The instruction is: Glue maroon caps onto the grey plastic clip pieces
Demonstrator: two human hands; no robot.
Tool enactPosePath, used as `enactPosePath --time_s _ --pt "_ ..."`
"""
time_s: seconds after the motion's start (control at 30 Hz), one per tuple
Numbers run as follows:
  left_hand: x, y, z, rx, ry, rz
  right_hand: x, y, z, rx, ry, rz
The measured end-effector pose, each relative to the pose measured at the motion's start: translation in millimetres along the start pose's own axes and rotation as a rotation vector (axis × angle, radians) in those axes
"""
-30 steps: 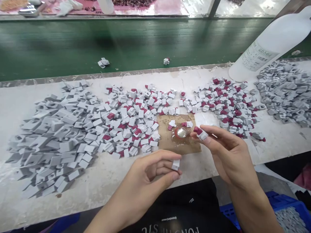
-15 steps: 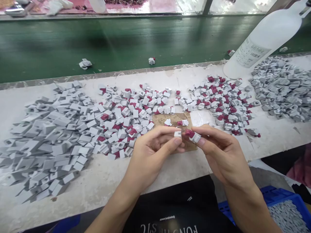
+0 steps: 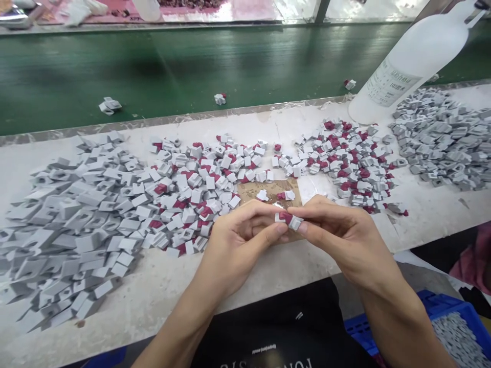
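Note:
My left hand pinches a small grey plastic piece between thumb and forefinger. Opposite it, my right hand grips a grey and dark red plastic part, its red end touching the left hand's piece. Fingertips cover some of both. Just beyond the hands, a brown cardboard sheet lies on the table, bearing a loose grey piece and another grey and red part.
Left is a heap of larger grey pieces; grey and red parts spread beside it. More grey pieces pile up at right near a white squeeze bottle. A green conveyor belt runs behind. Below right stands a blue crate.
The two pieces, apart before, have come together between my hands. Parts on the green belt have shifted left. The view has moved slightly.

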State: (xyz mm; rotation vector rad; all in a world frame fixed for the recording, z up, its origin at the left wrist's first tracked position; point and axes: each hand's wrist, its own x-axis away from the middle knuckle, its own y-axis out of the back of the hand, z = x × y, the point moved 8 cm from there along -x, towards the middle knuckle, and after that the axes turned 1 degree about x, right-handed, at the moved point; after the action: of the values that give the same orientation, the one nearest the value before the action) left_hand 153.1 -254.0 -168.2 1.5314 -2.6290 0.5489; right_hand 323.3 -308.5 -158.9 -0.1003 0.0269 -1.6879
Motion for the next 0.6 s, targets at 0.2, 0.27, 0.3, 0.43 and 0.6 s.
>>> enactPosePath --time_s 0.2,0.27,0.3,0.43,0.6 --pt "2.5 17.0 -43.5 -0.141 -0.064 0.012 -24.4 -24.1 31.4 0.022 -0.016 0.191" --pt "-1.5 33.1 -64.9 -0.287 -0.057 -0.008 -52.3 -35.7 44.4 0.136 0.000 0.296" --pt "-5.7 44.9 -76.7 -0.379 -0.062 -0.045 -73.5 -41.1 51.0 0.236 0.030 0.323" --pt "-34.0 106.4 -127.7 -0.675 -0.174 -0.347 -195.3 -72.5 74.1 0.737 0.255 0.166" --pt "-90.0 160.9 -154.5 -0.813 -0.209 -0.603 -304.9 -159.8 61.5 0.985 0.347 0.247"
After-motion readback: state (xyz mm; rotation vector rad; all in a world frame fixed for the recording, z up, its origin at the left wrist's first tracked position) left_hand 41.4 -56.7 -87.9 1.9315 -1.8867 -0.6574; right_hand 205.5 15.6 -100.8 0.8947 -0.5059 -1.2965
